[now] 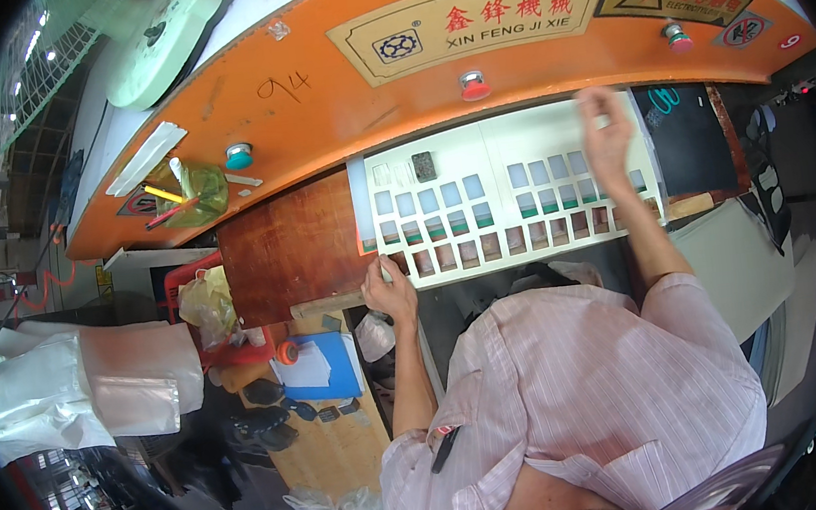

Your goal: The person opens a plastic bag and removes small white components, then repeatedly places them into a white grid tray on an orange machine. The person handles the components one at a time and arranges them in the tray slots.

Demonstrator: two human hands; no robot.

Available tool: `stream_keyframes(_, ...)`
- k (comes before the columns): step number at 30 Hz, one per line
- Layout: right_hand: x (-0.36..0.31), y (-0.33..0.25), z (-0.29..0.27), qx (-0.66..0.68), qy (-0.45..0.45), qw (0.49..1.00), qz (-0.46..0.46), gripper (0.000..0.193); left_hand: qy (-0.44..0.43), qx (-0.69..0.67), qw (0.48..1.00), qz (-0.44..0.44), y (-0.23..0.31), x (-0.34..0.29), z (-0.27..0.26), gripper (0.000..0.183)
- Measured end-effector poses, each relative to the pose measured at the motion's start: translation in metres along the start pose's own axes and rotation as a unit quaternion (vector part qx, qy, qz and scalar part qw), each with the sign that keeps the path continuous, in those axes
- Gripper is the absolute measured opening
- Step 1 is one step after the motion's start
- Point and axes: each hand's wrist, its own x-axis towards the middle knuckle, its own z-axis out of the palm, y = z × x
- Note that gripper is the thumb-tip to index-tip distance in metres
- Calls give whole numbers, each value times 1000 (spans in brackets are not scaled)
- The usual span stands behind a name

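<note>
A white sheet [535, 130] with rows of rectangular windows lies across the brown board in front of me. The windows look pale blue-grey at the top, green-edged in the middle and brownish near me. My left hand [391, 295] is at the sheet's near left corner, its fingertips closed on the edge. My right hand [607, 144] is over the right part of the sheet, fingers curled; anything between them is hidden. A small dark speckled block [424, 165] sits on the sheet's upper left, beside small pale rectangular marks or pieces.
Beyond the sheet runs an orange machine front [391, 106] with a red button [474, 85] and a green button [238, 155]. A yellowish pen holder [203, 198] hangs at its left. A dark panel [688, 147] lies right; silvery bags [110, 380] and a blue folder [340, 363] are left.
</note>
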Motion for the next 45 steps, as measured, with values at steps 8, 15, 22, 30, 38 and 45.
stream_keyframes(8, 47, -28, -140, -89, 110, 989, -44, 24, -98, -117, 988, -9, 0, 26, -11, 35)
stream_keyframes(15, -43, -6, -194, -175, 121, 975, 63, 29, -113, -145, 983, -16, 9, 38, -20, 43)
stream_keyframes(22, -91, 48, -200, -270, 71, 941, 193, 49, -132, -172, 976, -17, 12, 44, -25, 41)
stream_keyframes(30, -109, 68, -197, -282, 14, 948, 145, 54, -104, -120, 987, 13, 14, 42, -26, 38)
stream_keyframes(38, -107, 101, -201, -251, -75, 961, 90, 48, -156, -234, 959, -38, 2, 22, -38, 32)
stream_keyframes(45, -105, 56, -157, -334, -61, 936, 95, 24, -193, -185, 956, -120, -15, -13, -61, 26)
